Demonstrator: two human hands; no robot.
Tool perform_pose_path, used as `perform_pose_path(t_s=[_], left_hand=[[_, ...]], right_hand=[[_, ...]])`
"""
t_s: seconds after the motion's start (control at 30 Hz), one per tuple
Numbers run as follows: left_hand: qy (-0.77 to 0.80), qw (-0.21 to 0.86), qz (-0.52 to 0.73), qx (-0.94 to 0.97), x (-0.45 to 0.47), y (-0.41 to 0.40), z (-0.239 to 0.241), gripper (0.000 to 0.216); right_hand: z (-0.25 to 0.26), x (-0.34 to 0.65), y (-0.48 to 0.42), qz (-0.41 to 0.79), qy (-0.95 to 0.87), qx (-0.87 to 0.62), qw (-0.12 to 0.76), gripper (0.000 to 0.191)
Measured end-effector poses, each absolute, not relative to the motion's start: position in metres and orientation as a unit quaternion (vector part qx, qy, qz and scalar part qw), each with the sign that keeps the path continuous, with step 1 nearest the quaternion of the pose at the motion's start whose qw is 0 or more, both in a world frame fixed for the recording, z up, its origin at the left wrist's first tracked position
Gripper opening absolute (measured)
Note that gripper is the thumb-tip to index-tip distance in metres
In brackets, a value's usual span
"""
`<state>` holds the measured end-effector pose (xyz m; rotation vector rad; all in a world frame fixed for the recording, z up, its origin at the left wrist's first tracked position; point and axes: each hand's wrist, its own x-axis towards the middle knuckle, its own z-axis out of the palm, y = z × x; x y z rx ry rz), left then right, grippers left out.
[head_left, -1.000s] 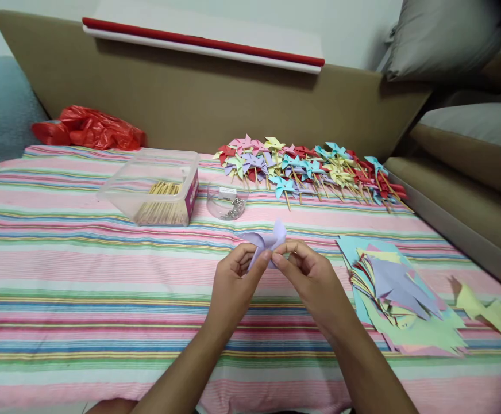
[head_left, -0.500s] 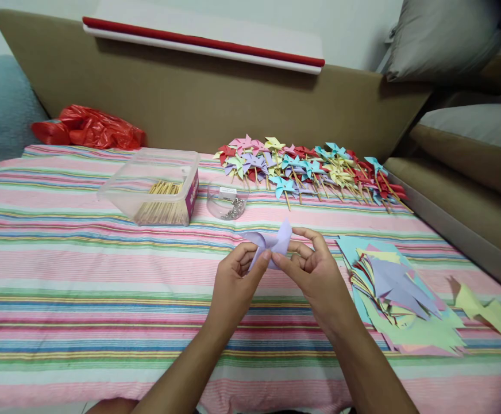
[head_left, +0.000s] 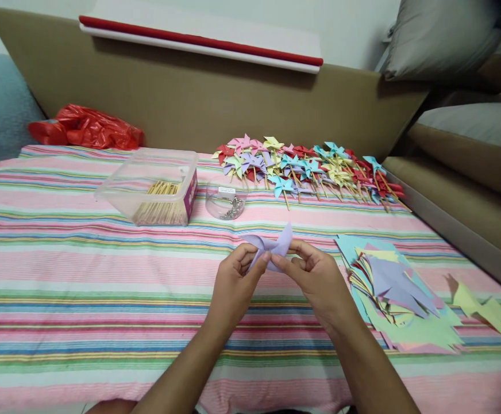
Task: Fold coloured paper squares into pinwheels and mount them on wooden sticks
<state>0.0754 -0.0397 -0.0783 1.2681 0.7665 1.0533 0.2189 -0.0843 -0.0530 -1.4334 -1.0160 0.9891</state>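
Both hands meet over the middle of the striped cloth (head_left: 61,276). My left hand (head_left: 233,282) and my right hand (head_left: 317,279) pinch a lilac paper pinwheel (head_left: 272,244) between thumbs and fingertips, its folded points sticking up and to the left. A stack of cut coloured paper pieces (head_left: 399,290) lies just right of my right hand. Beyond the hands stand a small clear round tub of metal pins (head_left: 227,201) and a clear plastic box of wooden sticks (head_left: 153,184).
A row of several finished pinwheels on sticks (head_left: 308,167) lies at the back right. A red plastic bag (head_left: 87,126) sits at the back left against a tan padded board (head_left: 199,98). Loose yellow paper (head_left: 485,310) lies far right, near the edge.
My right fingers opened out half a second ago and have closed again on the pinwheel. One lilac point now stands higher. The view shifted slightly.
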Motion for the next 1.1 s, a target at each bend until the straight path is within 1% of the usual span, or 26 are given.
perform_pose_path(t_s=[0.4, 0.57, 0.83, 1.1], left_hand=[[0.325, 0.608, 0.467, 0.554, 0.074, -0.040, -0.079, 0.023], [0.335, 0.598, 0.478, 0.549, 0.074, -0.041, -0.079, 0.027], [0.331, 0.604, 0.469, 0.553, 0.074, -0.041, -0.080, 0.024], [0.332, 0.601, 0.474, 0.551, 0.074, -0.041, -0.078, 0.027]], right_hand=[[-0.056, 0.216, -0.083, 0.394, -0.439, -0.609, 0.530, 0.033], [-0.055, 0.213, -0.083, 0.390, -0.440, -0.606, 0.536, 0.029], [-0.054, 0.210, -0.083, 0.378, -0.442, -0.612, 0.536, 0.030], [-0.055, 0.208, -0.081, 0.376, -0.436, -0.615, 0.539, 0.031]])
